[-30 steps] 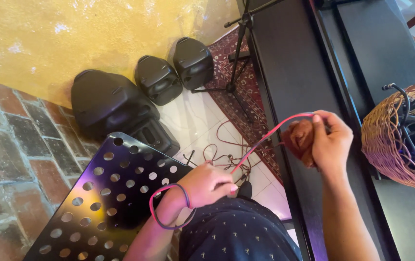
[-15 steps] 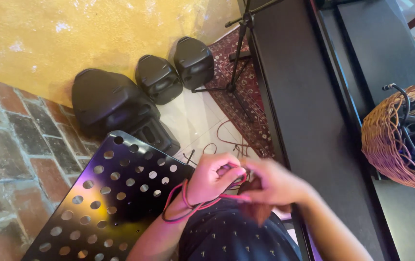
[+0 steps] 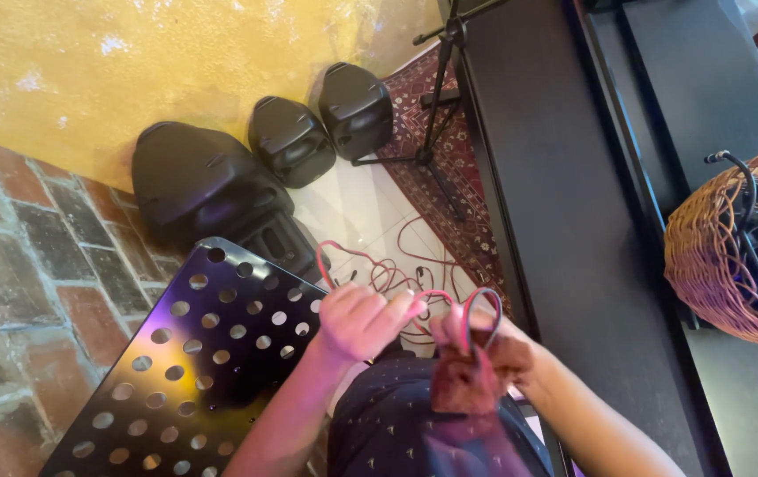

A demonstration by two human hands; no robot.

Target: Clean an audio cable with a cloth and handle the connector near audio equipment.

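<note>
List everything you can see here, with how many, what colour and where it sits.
speakers: three, black, on the floor by the yellow wall
perforated music-stand tray: one, black, lower left
stand with tripod legs: one, black, on the patterned rug
rug: one, dark red, beside the long black counter
wicker basket: one, tan, far right, holding dark cables
loose cable on floor: red
cable loop: one, red, in the hands
cloth pouch: one, dark red, under the right hand
left hand: pinches the cable
right hand: holds loop and pouch
</note>
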